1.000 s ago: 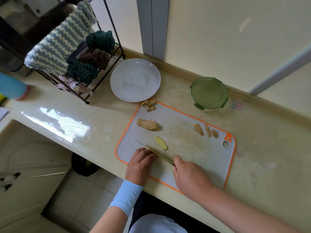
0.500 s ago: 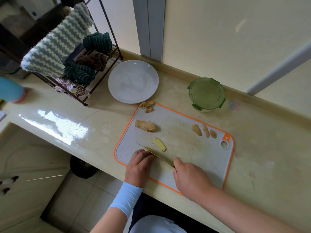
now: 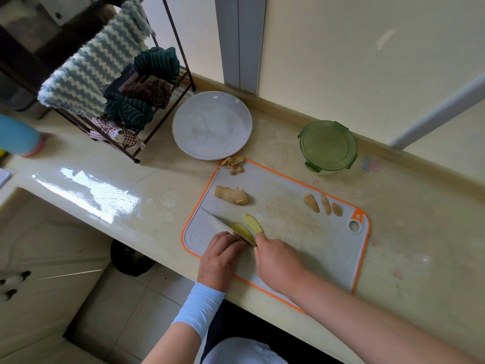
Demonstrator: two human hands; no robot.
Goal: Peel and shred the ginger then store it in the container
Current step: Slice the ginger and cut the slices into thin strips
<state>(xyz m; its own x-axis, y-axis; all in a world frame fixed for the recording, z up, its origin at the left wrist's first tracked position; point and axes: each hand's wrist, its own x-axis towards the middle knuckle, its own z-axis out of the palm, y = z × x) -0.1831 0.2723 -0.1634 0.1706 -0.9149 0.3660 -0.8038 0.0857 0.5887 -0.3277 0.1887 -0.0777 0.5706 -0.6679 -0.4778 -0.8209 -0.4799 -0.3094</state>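
Pale kitchen counter, cutting board (image 3: 288, 232) at centre. At board's near-left corner, left hand (image 3: 220, 256) curled onto ginger piece (image 3: 239, 228), right hand (image 3: 278, 261) clamped around knife (image 3: 215, 222). Lidded container (image 3: 328, 147) beyond board's far edge. Likely risk: blade skidding off rounded ginger into left fingertips.

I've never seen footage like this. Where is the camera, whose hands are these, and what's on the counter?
No machine here: a person wears a camera on the head, looking down at their own hands. The right hand grips a knife; the left hand curls over a ginger piece, steadying it against the blade. They work on a grey cutting board with an orange rim. On it lie a cut slice, an unpeeled chunk, three small pieces and peelings. Behind stand a white plate and a green-lidded container, lid on.
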